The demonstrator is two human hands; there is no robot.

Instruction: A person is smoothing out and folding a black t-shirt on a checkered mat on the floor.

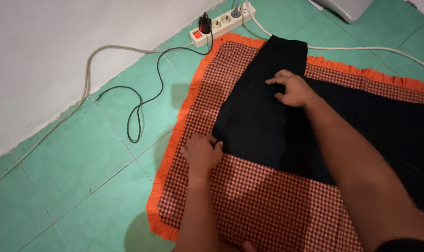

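Observation:
A black garment (263, 116) lies spread on a red-and-black checked cloth (263, 200) with an orange frilled border. My left hand (201, 151) grips the garment's near left corner, fingers curled on the edge. My right hand (291, 87) presses flat on the upper part of the garment, fingers spread and pinching a fold near the narrow end. The rest of the black fabric stretches to the right under my right forearm.
A white power strip (221, 23) with a lit red switch and plugs sits by the wall at the top. A black cable (142, 100) loops over the green tiled floor (72, 172). White cords run along the wall and top right. A white object (347, 8) stands at the top.

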